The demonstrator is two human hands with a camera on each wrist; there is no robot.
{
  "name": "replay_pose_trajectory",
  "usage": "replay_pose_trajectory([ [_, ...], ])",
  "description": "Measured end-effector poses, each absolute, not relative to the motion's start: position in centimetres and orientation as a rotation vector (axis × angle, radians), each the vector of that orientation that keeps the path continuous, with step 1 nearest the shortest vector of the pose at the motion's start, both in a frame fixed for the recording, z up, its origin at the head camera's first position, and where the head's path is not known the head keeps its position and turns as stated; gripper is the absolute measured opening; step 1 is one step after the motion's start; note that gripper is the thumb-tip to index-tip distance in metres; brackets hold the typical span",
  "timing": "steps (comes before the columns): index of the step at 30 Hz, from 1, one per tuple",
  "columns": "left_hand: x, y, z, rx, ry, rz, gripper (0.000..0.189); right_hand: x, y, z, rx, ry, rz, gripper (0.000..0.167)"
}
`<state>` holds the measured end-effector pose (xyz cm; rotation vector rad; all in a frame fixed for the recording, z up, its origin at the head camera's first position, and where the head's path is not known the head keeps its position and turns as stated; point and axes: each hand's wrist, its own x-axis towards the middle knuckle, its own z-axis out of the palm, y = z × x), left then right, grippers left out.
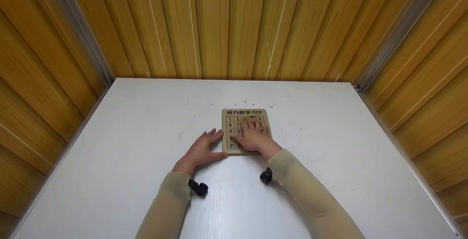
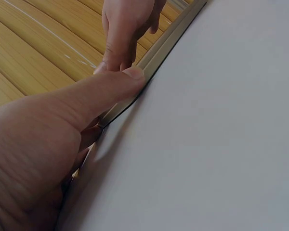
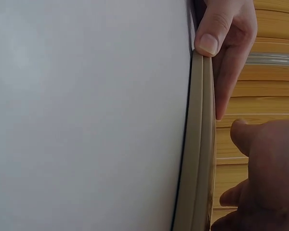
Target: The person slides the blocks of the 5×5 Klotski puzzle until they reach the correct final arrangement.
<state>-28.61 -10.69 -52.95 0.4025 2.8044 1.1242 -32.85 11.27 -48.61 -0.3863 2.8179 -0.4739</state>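
Observation:
A wooden number slide puzzle (image 1: 234, 152) lies flat on the white table, with dark characters along its top border. Its visible tiles include 1, 2, 3 and 4 in the top row, where a dark reddish gap shows between 3 and 4. My left hand (image 1: 203, 150) steadies the puzzle, fingertips at the left side and thumb (image 2: 133, 73) against the lower-left corner. Over the tiles spreads my right hand (image 1: 253, 136), its fairly straight fingers reaching the upper rows. It covers many middle and right tiles. Whether every fingertip touches a tile, I cannot tell.
The white table (image 1: 139, 122) extends around the puzzle. Small marks or specks (image 1: 253, 104) dot its surface behind the puzzle. Yellow wood-look panels (image 1: 212, 26) wall off the back and both sides, with grey metal posts (image 1: 82, 30) at the corners.

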Motion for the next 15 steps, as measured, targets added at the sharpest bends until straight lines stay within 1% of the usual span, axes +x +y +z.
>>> replay_pose_trajectory([
  [6, -28.5, -10.9, -52.8, 0.432, 2.790, 1.164, 0.086, -32.7, 13.1, -48.3, -0.352, 2.820, -0.539, 0.086],
  [15, -28.6, -10.9, -52.9, 0.459, 2.796, 1.156, 0.086, -32.7, 14.9, -48.7, -0.277, 2.815, -0.528, 0.089],
])
